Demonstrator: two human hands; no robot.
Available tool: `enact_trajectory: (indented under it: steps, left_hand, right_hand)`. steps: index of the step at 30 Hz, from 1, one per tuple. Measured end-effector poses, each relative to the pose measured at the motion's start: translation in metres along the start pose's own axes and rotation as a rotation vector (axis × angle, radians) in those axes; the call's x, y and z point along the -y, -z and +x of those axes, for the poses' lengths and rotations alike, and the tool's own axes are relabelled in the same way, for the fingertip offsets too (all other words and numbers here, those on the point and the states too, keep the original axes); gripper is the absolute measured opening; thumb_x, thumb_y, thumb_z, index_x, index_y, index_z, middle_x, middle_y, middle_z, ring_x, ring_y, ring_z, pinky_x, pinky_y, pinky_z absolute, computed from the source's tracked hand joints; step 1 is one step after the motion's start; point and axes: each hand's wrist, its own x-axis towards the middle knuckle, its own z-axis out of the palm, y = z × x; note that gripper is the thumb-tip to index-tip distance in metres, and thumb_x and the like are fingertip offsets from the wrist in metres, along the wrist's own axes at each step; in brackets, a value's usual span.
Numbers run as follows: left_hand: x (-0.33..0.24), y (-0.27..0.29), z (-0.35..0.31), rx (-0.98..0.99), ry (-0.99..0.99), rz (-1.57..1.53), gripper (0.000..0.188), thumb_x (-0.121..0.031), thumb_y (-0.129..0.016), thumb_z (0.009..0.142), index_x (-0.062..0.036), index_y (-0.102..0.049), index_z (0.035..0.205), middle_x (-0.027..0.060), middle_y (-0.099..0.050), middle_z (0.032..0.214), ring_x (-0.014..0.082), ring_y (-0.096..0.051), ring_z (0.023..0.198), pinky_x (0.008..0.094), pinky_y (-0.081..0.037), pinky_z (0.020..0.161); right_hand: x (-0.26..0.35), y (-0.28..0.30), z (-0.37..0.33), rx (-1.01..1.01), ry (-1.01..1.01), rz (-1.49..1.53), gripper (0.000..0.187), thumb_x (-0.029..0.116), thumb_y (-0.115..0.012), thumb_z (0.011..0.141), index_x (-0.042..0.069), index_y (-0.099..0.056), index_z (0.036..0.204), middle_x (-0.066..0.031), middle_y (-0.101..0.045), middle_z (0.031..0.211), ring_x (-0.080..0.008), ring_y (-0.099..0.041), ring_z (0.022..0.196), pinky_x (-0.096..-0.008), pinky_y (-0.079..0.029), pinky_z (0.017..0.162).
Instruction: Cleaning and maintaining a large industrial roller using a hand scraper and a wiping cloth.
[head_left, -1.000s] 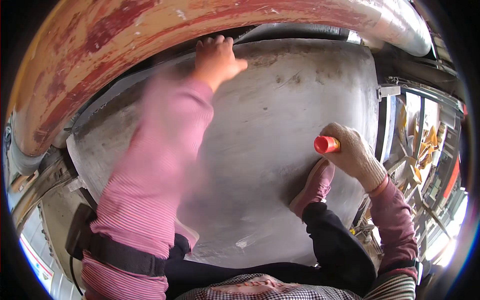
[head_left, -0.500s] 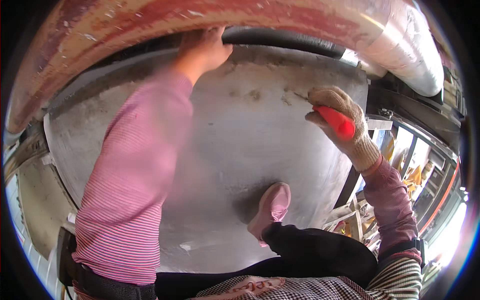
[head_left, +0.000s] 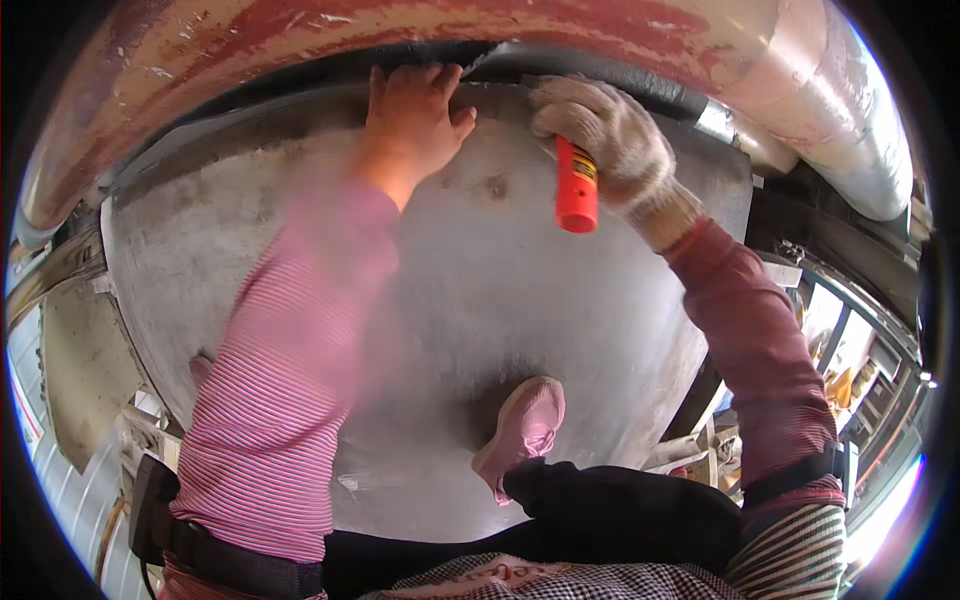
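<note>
Your gloved right hand (head_left: 600, 130) is now gripping the red-handled tool (head_left: 576, 185) up at the grey slab's (head_left: 520, 300) far edge, fingers closed round it; your bare left hand (head_left: 412, 112) is staying flat there, fingers spread, holding nothing; work is moving to that seam

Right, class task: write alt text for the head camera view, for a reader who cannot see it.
A person's bare left hand presses flat against the top edge of a large grey metal curved surface, while the right hand in a knitted work glove grips a red cylindrical tool handle beside it. A rusty red pipe arches overhead, and a pink shoe rests on the metal below.
</note>
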Motion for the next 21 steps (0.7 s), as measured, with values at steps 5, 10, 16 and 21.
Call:
enact_trajectory:
  steps: [5,10,16,21]
  left_hand:
    - [0.004,0.002,-0.009,-0.035,-0.001,-0.066,0.055,-0.037,-0.062,0.084,-0.0122,-0.048,0.132,0.0089,-0.052,0.129,0.0289,-0.042,0.126,0.0608,-0.025,0.108]
    - [0.000,-0.001,-0.012,-0.081,0.011,0.002,0.051,-0.035,-0.060,0.084,-0.0104,-0.051,0.128,0.0049,-0.054,0.124,0.0261,-0.044,0.122,0.0571,-0.028,0.107]
    - [-0.012,0.015,-0.005,-0.025,0.076,-0.088,0.046,-0.035,-0.069,0.078,-0.0115,-0.059,0.117,0.0116,-0.056,0.118,0.0310,-0.046,0.119,0.0571,-0.029,0.107]
    - [0.010,-0.007,-0.008,-0.088,-0.030,-0.078,0.037,-0.034,-0.063,0.084,-0.0102,-0.061,0.112,0.0149,-0.057,0.114,0.0371,-0.052,0.109,0.0575,-0.029,0.106]
  right_hand:
    - [-0.016,-0.043,0.030,0.014,-0.061,-0.077,0.031,0.011,-0.069,0.071,0.018,-0.063,0.101,-0.0029,-0.063,0.112,-0.0264,-0.061,0.100,-0.0387,-0.051,0.082]
    - [-0.035,-0.066,0.039,0.035,-0.033,-0.225,0.039,0.015,-0.066,0.074,0.021,-0.062,0.112,-0.0034,-0.061,0.119,-0.0261,-0.060,0.104,-0.0395,-0.049,0.088]
    - [-0.016,-0.048,0.070,0.389,-0.332,-0.093,0.037,0.027,-0.052,0.088,0.022,-0.057,0.124,-0.0063,-0.059,0.123,-0.0281,-0.057,0.111,-0.0410,-0.047,0.091]
    - [-0.017,-0.065,0.080,0.482,-0.426,-0.157,0.037,0.029,-0.052,0.086,0.019,-0.059,0.121,-0.0075,-0.061,0.120,-0.0295,-0.058,0.109,-0.0445,-0.046,0.091]
